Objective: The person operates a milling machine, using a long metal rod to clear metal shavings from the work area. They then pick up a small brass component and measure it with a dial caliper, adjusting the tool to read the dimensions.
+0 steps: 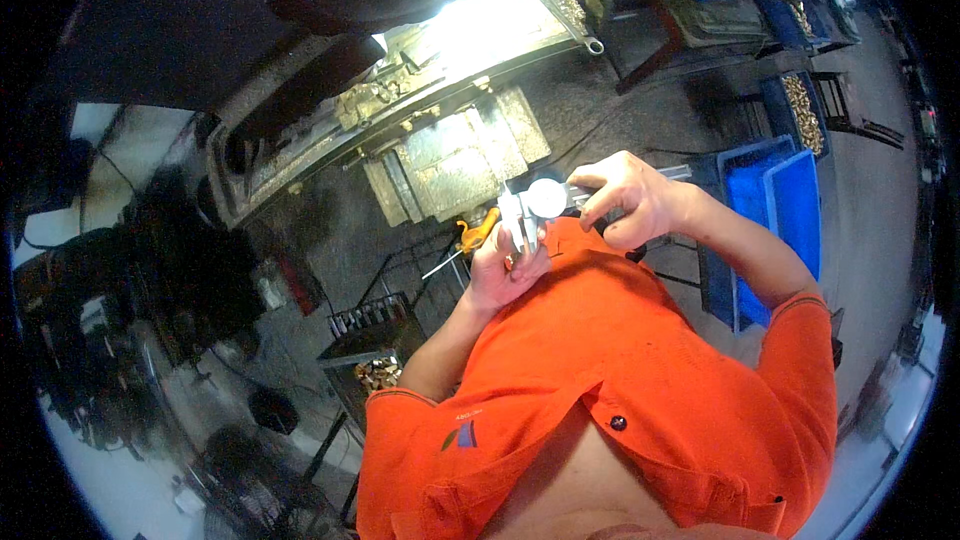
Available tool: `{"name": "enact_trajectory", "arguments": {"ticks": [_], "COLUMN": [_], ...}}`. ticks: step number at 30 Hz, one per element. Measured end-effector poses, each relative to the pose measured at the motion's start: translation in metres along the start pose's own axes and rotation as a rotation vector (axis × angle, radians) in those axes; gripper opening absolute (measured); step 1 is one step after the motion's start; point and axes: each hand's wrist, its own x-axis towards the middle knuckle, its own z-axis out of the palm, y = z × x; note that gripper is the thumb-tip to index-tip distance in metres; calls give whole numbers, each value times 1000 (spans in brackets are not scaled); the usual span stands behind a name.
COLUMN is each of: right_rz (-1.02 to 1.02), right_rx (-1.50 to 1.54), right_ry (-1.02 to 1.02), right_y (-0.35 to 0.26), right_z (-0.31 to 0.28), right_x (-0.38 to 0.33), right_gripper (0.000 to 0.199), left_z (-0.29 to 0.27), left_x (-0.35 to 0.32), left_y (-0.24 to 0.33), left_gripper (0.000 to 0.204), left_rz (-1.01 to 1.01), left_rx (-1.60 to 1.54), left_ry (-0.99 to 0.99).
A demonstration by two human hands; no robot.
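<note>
Caliper (524, 217): metallic, with a round white dial (547, 198), raised before the orange shirt (610, 340). Left hand (508, 270) closed on it; right hand (632, 202) curled at its beam (whether pinching, cannot tell). Dark tray (375, 342) and narrow blue tray (773, 105) each contain small brass-coloured pieces (801, 112). Blue bin (796, 210): angular, smooth-walled.

I had my left hand (508, 272) curled, my right hand (640, 200) at its two o'clock, fingers (603, 174) bent, forearm (735, 240) slanting in from four o'clock.
</note>
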Motion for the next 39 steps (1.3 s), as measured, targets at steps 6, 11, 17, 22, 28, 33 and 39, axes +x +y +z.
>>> {"name": "enact_trajectory", "arguments": {"ticks": [6, 11, 17, 22, 28, 33, 39], "right_rz": [-46, -114, -73, -98, -65, -117, -63], "right_rx": [-56, -109, -298, -355, -286, -332, -344], "right_ry": [-3, 24, -92, -53, -30, -34, -95], "right_y": [4, 4, -13, -5, -2, -4, -4], "right_z": [-6, -10, -16, -8, -7, -11, -12], "right_x": [0, -2, -6, -16, -18, -11, -9], "right_gripper": [21, 30, 47, 46, 39, 53, 58], "left_z": [1, 1, -1, 3, 6, 3, -2], "left_x": [5, 8, 8, 13, 18, 19, 20], "left_y": [-3, -4, -3, -3, 0, -3, -3], "left_gripper": [43, 41, 41, 47, 51, 49, 43], "left_rz": [34, 32, -18, -66, -108, -52, -28], "left_rx": [20, 26, 83, 120, 95, 67, 52], "left_ry": [13, -5, 9, -7, 31, -5, -25]}}
